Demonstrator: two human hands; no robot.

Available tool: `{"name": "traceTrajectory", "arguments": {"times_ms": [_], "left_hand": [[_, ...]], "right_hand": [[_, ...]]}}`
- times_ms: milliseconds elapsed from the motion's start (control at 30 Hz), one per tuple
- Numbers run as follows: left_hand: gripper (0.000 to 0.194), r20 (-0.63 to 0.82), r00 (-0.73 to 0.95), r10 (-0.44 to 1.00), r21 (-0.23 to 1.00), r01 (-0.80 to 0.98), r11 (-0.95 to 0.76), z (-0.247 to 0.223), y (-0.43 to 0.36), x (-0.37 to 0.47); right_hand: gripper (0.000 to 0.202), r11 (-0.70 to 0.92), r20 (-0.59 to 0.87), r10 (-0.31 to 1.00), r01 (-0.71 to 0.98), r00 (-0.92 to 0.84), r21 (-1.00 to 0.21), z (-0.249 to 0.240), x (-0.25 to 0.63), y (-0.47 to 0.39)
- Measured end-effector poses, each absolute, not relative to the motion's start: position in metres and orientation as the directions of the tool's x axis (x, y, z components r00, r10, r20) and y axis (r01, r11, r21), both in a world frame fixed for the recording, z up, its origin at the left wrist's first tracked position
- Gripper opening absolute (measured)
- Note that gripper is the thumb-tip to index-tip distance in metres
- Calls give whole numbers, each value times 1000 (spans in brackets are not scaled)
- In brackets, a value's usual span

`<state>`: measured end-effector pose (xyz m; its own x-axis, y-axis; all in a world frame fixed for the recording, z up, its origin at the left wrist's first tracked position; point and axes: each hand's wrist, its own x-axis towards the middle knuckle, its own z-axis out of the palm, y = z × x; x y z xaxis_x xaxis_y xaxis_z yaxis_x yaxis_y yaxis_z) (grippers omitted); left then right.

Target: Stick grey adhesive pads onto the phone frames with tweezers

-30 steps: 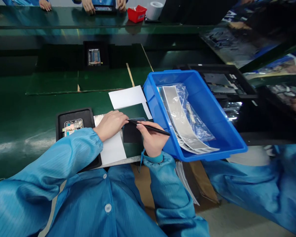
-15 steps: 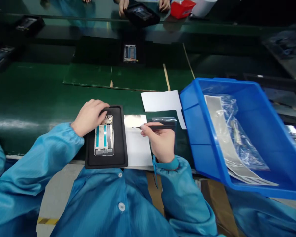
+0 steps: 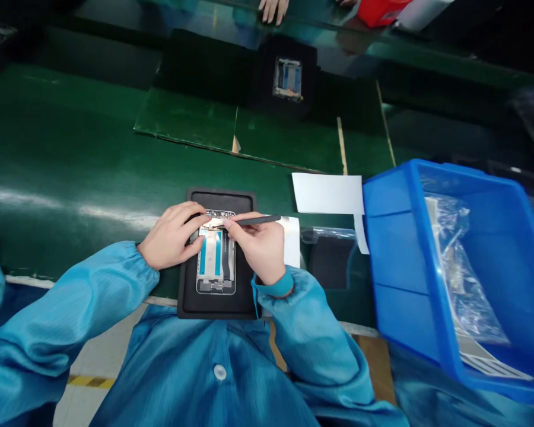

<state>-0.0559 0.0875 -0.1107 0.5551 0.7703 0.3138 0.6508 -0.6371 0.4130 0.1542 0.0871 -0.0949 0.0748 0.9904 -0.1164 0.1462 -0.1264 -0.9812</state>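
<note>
An opened phone (image 3: 211, 255), its inner parts and blue strips showing, lies in a black tray (image 3: 190, 302) in front of me. My left hand (image 3: 173, 234) rests along the phone's upper left side, fingers spread and touching its edge and top. Pinched in my right hand (image 3: 262, 246) are dark tweezers (image 3: 260, 220), pointing left, with their tips over the phone's upper part. Whether the tips hold anything is too small to tell. White sheets (image 3: 291, 242) stick out to the right of the tray, partly hidden by my right hand.
A blue bin (image 3: 394, 267) at the right holds a clear plastic bag (image 3: 471, 279) and grey-white strips. White paper (image 3: 329, 193) and a dark film piece (image 3: 331, 261) lie beside it. Across the green table sits another tray with a phone (image 3: 288, 78), near a co-worker's hand (image 3: 273, 9).
My right hand has moved left with the tweezers, from the white sheets to the phone. My left hand now reaches over the phone's side. The view has shifted, and the co-worker's tilted tray is no longer held up.
</note>
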Motion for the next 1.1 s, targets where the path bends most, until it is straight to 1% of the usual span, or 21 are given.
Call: {"name": "traceTrajectory", "arguments": {"times_ms": [100, 333, 633, 900, 1100], "left_hand": [[34, 311, 555, 772, 411, 654, -635, -110, 88, -54], [33, 283, 562, 777, 396, 670, -628, -110, 87, -53], [33, 249, 566, 786, 407, 675, -615, -108, 87, -52], [35, 223, 564, 795, 440, 670, -598, -108, 88, -52], [33, 223, 564, 795, 438, 671, -599, -107, 88, -52]], "right_hand": [[20, -137, -123, 989, 199, 83, -970, -94, 154, 85], [20, -137, -127, 990, 254, 56, -957, -92, 154, 85], [16, -131, -121, 991, 285, 52, -950, -90, 153, 85], [18, -139, -129, 990, 304, 54, -942, -91, 154, 84], [17, -113, -103, 994, 312, 48, -943, -90, 154, 84]]}}
